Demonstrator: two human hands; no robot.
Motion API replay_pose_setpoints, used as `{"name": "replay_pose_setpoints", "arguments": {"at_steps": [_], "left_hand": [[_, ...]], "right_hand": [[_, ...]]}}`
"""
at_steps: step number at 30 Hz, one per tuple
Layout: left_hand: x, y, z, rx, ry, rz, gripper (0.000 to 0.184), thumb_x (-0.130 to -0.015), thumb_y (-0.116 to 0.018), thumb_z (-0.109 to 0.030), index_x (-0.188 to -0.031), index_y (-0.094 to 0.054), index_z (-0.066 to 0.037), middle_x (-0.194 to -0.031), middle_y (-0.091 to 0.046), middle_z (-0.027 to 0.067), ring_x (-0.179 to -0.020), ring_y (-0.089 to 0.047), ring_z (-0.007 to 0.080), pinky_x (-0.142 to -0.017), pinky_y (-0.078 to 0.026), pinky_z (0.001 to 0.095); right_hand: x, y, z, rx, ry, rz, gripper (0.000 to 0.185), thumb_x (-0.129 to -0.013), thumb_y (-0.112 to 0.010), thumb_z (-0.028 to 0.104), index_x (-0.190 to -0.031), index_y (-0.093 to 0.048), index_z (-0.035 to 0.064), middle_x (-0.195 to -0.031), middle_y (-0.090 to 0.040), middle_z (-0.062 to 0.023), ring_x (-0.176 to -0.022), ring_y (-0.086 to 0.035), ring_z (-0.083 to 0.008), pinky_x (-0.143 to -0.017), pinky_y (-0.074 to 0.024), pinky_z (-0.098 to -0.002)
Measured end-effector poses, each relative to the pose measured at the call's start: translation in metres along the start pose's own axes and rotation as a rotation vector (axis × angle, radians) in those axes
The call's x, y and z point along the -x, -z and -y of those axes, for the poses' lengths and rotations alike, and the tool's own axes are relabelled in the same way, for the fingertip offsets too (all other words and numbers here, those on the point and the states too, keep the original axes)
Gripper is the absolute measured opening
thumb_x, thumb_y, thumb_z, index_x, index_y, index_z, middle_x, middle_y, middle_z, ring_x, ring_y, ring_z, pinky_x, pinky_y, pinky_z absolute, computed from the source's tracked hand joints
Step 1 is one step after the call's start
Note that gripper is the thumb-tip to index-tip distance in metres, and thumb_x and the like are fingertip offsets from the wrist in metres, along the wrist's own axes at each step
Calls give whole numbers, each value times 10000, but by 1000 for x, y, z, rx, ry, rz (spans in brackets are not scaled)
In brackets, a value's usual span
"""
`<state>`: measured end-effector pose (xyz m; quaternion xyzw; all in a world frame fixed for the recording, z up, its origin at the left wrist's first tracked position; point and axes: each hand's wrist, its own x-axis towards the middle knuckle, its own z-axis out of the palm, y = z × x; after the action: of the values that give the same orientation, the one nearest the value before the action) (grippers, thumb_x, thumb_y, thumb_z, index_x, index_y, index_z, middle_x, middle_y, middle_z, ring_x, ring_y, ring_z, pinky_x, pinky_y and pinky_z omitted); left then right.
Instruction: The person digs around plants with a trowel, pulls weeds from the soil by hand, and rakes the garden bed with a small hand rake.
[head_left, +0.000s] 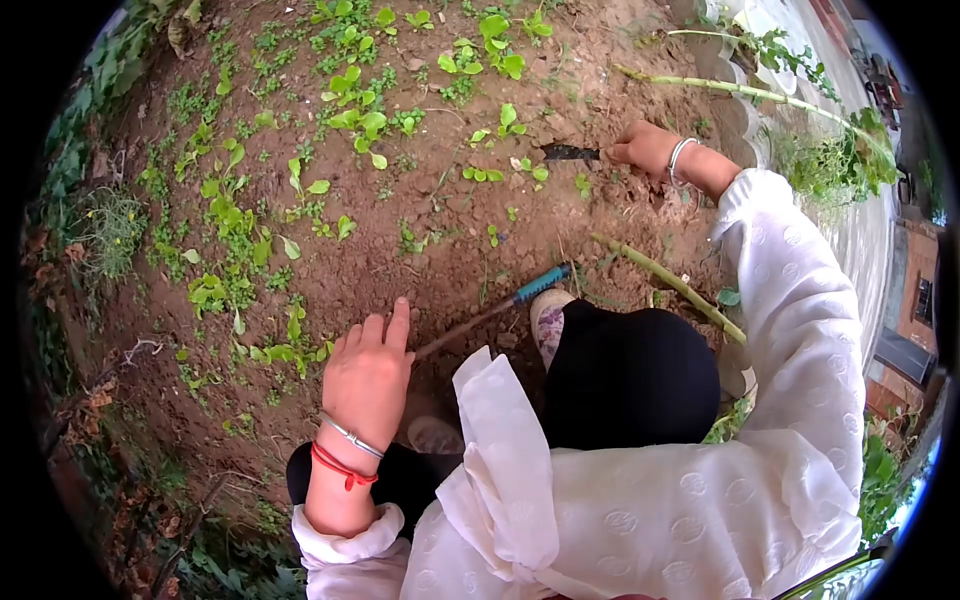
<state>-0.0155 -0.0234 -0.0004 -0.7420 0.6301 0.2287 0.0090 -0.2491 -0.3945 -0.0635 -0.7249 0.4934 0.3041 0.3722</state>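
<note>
My left hand (368, 375) hovers over or rests on the brown soil, palm down, fingers stretched out and holding nothing. Just right of its fingertips lies a thin-shafted hand tool (540, 283) with a blue handle; its far end is hidden by the hand. Farther forward and to the right, my right hand (645, 150) is closed at the end of a flat, dark strip (570, 152), which looks like a scrap of black plastic lying against the soil. The fingertips are partly hidden. Small green seedlings (508, 122) grow just left of that strip.
Leafy seedlings (225, 205) spread across the left of the bed. A thick cut stalk (670, 280) lies right of my shoe (548, 325). Another long stalk (750, 90) crosses the scalloped pale border (755, 140). Dense foliage (90, 90) lines the left edge.
</note>
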Motion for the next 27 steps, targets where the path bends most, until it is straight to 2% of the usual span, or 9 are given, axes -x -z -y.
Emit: {"name": "replay_pose_setpoints", "arguments": {"at_steps": [1,4,9,12,15,17,23,26,27], "left_hand": [[1,1,0,3,6,5,572,-749,-703,-132,-1284,-508,-72,-998,-576,107,-906,-588,290,-786,-490,373],[2,0,1,3,15,19,584,-747,-707,-129,-1291,-501,-75,-1015,-576,109,-902,-587,291,-786,-489,371],[-1,2,3,17,-13,36,601,-742,-712,-123,-1299,-493,-73,-1023,-578,106,-891,-588,289,-786,-487,370],[-2,0,6,17,-26,45,604,-739,-713,-121,-1299,-492,-68,-1023,-578,106,-888,-589,289,-787,-487,372],[-5,-2,7,27,-45,54,599,-741,-712,-117,-1296,-493,-63,-1026,-579,106,-891,-589,289,-789,-486,373],[-5,-3,7,37,-65,48,591,-742,-709,-114,-1291,-497,-62,-1029,-580,107,-893,-589,289,-788,-486,374],[-11,-3,3,14,-75,56,574,-743,-708,-118,-1280,-511,-65,-998,-578,103,-886,-589,289,-772,-487,378],[-10,-7,-1,-2,-104,26,578,-745,-705,-123,-1287,-509,-71,-982,-577,100,-883,-589,291,-766,-487,380],[-10,-8,-2,12,-112,29,566,-755,-698,-134,-1285,-510,-72,-980,-580,104,-886,-592,296,-766,-488,386]], "right_hand": [[-4,3,7,166,133,-19,374,-902,-545,305,-856,-641,-53,-627,-586,-91,-501,-548,-203,-526,-463,-364],[-1,11,22,340,134,25,379,-893,-554,302,-872,-641,-66,-642,-607,-101,-534,-562,-214,-579,-466,-373],[0,11,23,12,-62,45,311,-913,-537,276,-838,-657,-1,-558,-525,-52,-380,-446,-135,-341,-347,-306],[-4,15,23,-27,-111,117,281,-905,-545,260,-831,-657,14,-556,-523,-57,-377,-442,-137,-334,-341,-308],[-5,6,45,-3,-105,36,191,-818,-591,167,-769,-669,0,-598,-601,-115,-485,-571,-222,-457,-464,-341],[-12,1,58,293,3,37,162,-778,-622,154,-794,-680,4,-637,-634,-124,-539,-616,-247,-512,-496,-339],[-21,-48,7,322,192,-74,169,-775,-632,153,-840,-694,9,-689,-663,-140,-579,-646,-276,-554,-518,-337],[2,-74,-13,-532,-180,-92,235,-866,-595,223,-861,-687,7,-645,-621,-122,-456,-558,-229,-421,-435,-338],[14,-85,-18,-805,-169,-39,320,-926,-551,299,-872,-668,6,-599,-546,-69,-369,-411,-148,-334,-290,-307]]}}
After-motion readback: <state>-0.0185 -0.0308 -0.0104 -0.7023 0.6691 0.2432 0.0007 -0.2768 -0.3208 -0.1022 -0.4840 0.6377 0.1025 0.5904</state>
